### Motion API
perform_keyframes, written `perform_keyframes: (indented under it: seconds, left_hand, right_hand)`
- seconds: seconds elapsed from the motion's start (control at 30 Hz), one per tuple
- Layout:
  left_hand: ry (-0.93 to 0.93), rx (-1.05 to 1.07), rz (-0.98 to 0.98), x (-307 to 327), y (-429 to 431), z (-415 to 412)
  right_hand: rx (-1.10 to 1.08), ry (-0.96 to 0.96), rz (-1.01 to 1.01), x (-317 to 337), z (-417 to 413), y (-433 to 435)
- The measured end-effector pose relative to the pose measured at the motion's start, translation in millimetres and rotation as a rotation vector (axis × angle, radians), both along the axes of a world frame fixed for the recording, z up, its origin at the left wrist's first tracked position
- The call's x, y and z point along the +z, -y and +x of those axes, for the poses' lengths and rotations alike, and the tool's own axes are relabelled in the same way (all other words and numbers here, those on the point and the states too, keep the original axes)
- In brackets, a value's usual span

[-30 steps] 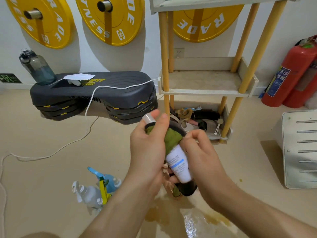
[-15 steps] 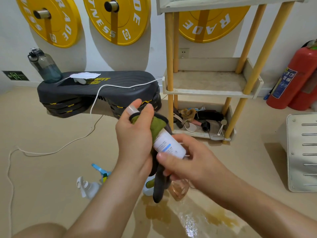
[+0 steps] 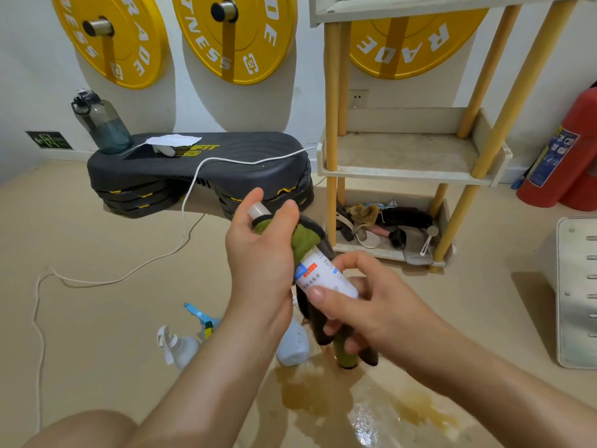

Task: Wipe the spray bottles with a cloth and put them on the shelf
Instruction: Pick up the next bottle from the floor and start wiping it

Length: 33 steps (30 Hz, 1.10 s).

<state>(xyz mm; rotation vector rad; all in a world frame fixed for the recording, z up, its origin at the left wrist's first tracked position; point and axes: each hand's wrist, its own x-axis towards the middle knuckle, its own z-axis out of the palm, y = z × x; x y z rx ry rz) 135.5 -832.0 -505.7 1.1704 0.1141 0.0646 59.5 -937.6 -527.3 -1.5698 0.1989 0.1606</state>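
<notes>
Lying nearest the camera, a brown wet patch [image 3: 310, 392] spreads over the beige floor [image 3: 97, 286] beneath both forearms.

Above the patch, the right hand [image 3: 365, 305] pinches the lower body of the white spray bottle [image 3: 323, 279] between the thumb and curled fingers. The bottle is held in the air, tilted, with its cap end up and to the left.

The left hand [image 3: 261, 253] is closed around the green and dark cloth [image 3: 307, 239], which wraps the upper part of the bottle. The clear cap [image 3: 256, 210] protrudes between thumb and forefinger. Loose ends of the cloth hang below the right hand.

Behind the forearms, three more bottles are on the floor:
- a clear trigger bottle [image 3: 179, 345], lying on its side;
- a blue trigger bottle [image 3: 200, 316], just beyond it;
- a pale bottle [image 3: 292, 345], partly hidden by the left wrist.

Farther back stands the shelf [image 3: 403, 176], with yellow posts and pale tiers. Its bottom tier holds mixed small items.

Left of the shelf sits a black step platform [image 3: 226, 156], carrying a water bottle [image 3: 100, 124], with a white cord [image 3: 190, 202] trailing across it. Yellow weight plates [image 3: 232, 37] hang on the wall behind. A red fire extinguisher [image 3: 568, 150] stands at the far right.
</notes>
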Motion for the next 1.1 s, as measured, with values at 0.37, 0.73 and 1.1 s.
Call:
perform_keyframes:
  seconds: [0.37, 0.73, 1.1]
  left_hand:
    - [0.093, -0.025, 0.141, -3, 3, -9]
    - [-0.181, -0.228, -0.057, -5, 8, -18]
    - [-0.330, -0.250, -0.005, -21, 12, -31]
  right_hand:
    - [0.052, 0.026, -0.095, -1, -4, 6]
    - [-0.129, -0.053, -0.041, 8, -4, -4]
    - [0.065, 0.394, -1.154, -7, -5, 3]
